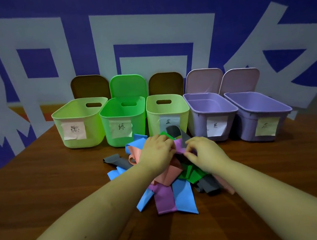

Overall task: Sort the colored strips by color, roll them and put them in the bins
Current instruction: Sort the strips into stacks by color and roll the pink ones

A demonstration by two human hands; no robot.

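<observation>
Your left hand (156, 151) and right hand (203, 151) reach forward side by side, palms down, fingers curled, both pinching a purple strip (178, 144) atop the strip pile (169, 182). The pile lies under your wrists on the surface (52, 197), the bins (125, 120) just beyond your fingertips

Setting: indoor staged work area, exact kind unclear. Wooden table (40, 188) set against a blue wall (156, 1) painted with large pale characters. Five open plastic bins (79, 111) in a row, each with a handwritten paper label (73, 130).

Left hand (157, 151) fingers curled; right hand (204, 151) fingers pinching.
</observation>
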